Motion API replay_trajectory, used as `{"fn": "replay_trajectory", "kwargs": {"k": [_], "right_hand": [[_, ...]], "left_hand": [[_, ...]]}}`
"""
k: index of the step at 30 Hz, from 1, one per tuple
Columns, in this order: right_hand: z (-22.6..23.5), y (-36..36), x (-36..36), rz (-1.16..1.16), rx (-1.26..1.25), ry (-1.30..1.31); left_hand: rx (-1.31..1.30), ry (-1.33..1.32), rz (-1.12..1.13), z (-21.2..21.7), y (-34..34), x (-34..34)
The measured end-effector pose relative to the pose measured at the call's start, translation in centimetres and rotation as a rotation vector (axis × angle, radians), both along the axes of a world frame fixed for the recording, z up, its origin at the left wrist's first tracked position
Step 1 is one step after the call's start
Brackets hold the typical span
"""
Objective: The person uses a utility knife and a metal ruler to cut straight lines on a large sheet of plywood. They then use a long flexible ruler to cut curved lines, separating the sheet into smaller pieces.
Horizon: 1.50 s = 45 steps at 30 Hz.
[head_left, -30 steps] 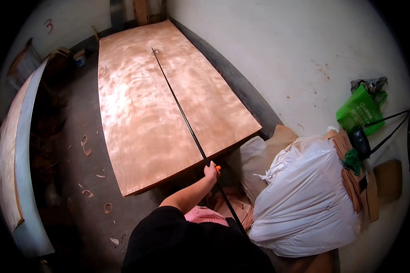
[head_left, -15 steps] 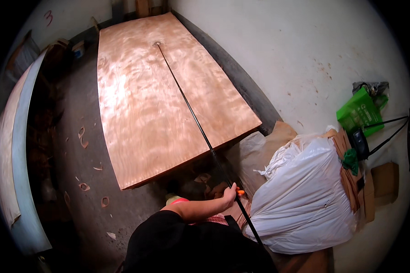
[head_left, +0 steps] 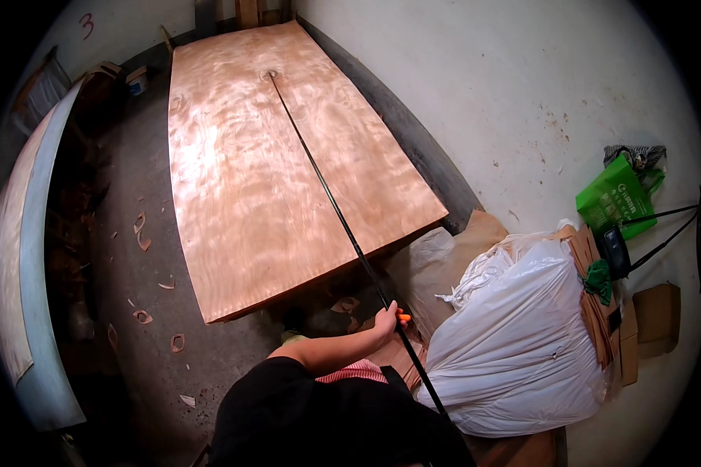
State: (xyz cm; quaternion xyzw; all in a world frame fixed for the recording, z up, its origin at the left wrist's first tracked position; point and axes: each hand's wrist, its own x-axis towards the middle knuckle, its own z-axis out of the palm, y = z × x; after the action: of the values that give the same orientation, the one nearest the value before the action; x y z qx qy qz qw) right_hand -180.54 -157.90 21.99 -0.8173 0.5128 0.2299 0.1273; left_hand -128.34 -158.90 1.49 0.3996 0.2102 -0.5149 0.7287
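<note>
My left hand (head_left: pixel 387 321) is closed around a long thin black pole (head_left: pixel 327 191), its forearm reaching across in front of my body. A small orange piece (head_left: pixel 403 317) sticks out beside its fingers; whether it belongs to the pole is unclear. The pole runs from beside my body, over the near edge of a large plywood sheet (head_left: pixel 234 171), to a spot in its far part. There the tip (head_left: pixel 272 75) meets a small dark mark on the glossy, wavy-grained surface. My right hand is out of view.
On the right lies a white plastic-wrapped bundle (head_left: pixel 514 342) beside brown sheets (head_left: pixel 592 265). A green bag (head_left: pixel 617 198) hangs at the pale wall (head_left: pixel 475 93). At left stands another stack of sheets (head_left: pixel 43 257). Veneer scraps (head_left: pixel 142 317) litter the dark floor (head_left: pixel 140 272).
My left hand has shifted slightly up and left with the pole still in its grip. The pole's tip stays at nearly the same spot on the plywood.
</note>
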Motion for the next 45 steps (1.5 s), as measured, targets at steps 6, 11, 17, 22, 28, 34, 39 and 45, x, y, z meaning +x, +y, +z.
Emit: {"fn": "replay_trajectory", "kwargs": {"k": [6,11,17,22,28,34,39,45], "right_hand": [[0.5,-0.2,-0.5,0.048,-0.032,-0.035],[-2.3,-2.9,-3.2,0.253,-0.209,0.043],[-3.1,-2.3,-3.7,0.089,0.075,-0.069],[-2.8,-0.3,-3.3,0.026,0.098,-0.027],[-2.9,0.9,-3.0,-0.01,0.104,-0.007],[-3.2,1.6,-2.8,-0.023,0.121,-0.008],[-3.6,2.3,-2.7,-0.037,0.145,-0.01],[-3.9,1.9,-1.9,-0.033,0.167,-0.003]], "left_hand": [[-0.074,0.041,0.012,2.4,6.9,0.0],[-0.023,0.05,-0.086,3.6,10.9,0.4],[-0.05,-0.134,-0.132,0.9,8.5,0.7],[0.018,-0.137,-0.24,-1.3,5.6,-0.9],[0.072,-0.29,-0.303,-1.2,0.0,-4.3],[0.024,-0.317,-0.407,0.4,0.6,-5.6],[0.056,-0.201,-0.476,-0.6,2.6,-5.3],[0.145,-0.347,-0.443,-5.1,1.2,-3.8]]}}
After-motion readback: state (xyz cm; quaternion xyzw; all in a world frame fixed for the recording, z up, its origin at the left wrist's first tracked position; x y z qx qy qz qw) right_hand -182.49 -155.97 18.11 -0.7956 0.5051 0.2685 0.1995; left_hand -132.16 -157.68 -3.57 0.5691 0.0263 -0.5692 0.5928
